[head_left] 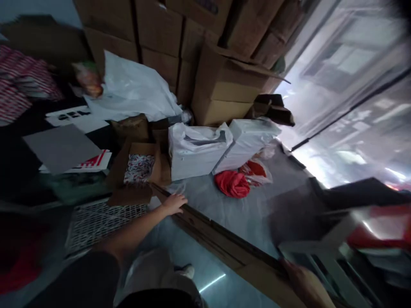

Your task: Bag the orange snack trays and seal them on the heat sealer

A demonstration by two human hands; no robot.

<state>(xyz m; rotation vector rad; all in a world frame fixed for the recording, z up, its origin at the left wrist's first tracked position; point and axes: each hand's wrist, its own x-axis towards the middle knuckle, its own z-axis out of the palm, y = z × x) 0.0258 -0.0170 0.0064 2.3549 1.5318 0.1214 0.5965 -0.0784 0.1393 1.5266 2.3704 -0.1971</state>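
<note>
A long piece of folded cardboard, seen nearly edge-on, slants across the view from the middle down to the lower right. My left hand grips its upper edge near the far left end, fingers over the rim. At the lower right my right hand is blurred and dim, closed round the other end. Just beyond my left hand stands an open carton filled with small, light-coloured pieces too blurred to name.
Two white plastic-wrapped bundles stand ahead, with a red cloth bundle on the floor beside them. Stacked cartons line the back. A white grid rack lies at the left. A grey frame is at the right.
</note>
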